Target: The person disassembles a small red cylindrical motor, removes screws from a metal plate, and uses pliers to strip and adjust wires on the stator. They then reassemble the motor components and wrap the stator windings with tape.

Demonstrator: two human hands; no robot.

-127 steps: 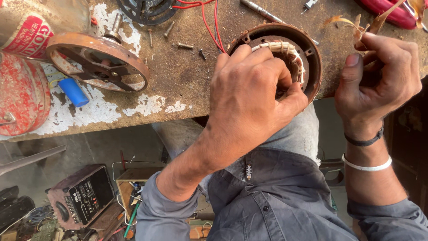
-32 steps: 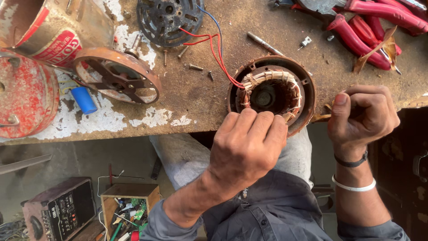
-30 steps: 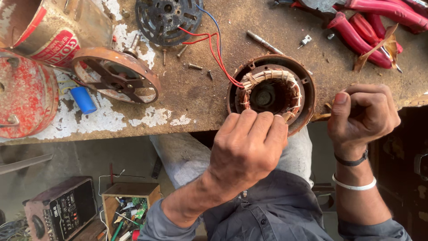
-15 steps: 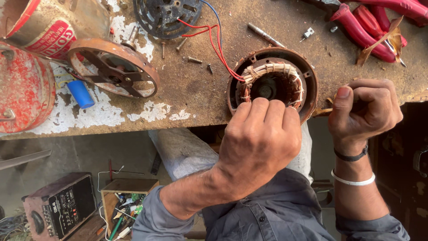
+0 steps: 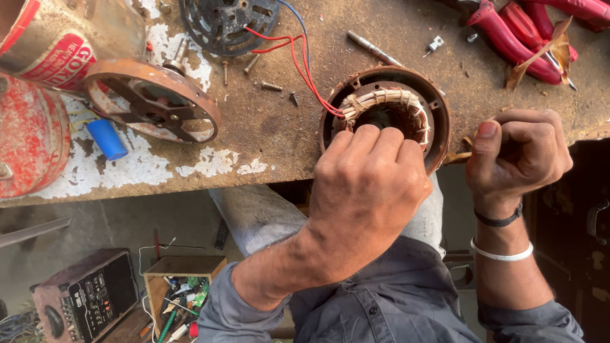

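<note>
A round rusty motor stator [image 5: 438, 108] with copper windings lies at the workbench's near edge. Red and blue wires [image 5: 298, 63] run from it to a dark perforated motor plate [image 5: 229, 22]. My left hand [image 5: 368, 184] grips the stator's near rim, its fingers curled over the winding. Just right of the stator, my right hand [image 5: 518, 152] is closed in a fist. It pinches a thin brown strip [image 5: 459, 155] that reaches the stator's edge. What else the fist holds is hidden.
A rusty spoked end cover [image 5: 152, 108], a blue capacitor [image 5: 107, 138] and loose screws [image 5: 270, 86] lie on the bench [image 5: 267, 133]. Red cans [image 5: 25, 146] stand left, red-handled pliers [image 5: 515, 44] back right. A meter box [image 5: 86, 298] and parts crate [image 5: 181, 289] sit on the floor.
My left hand has slid up from below the bench edge onto the stator's rim. The right fist has stayed beside the stator, pulling the strip slightly.
</note>
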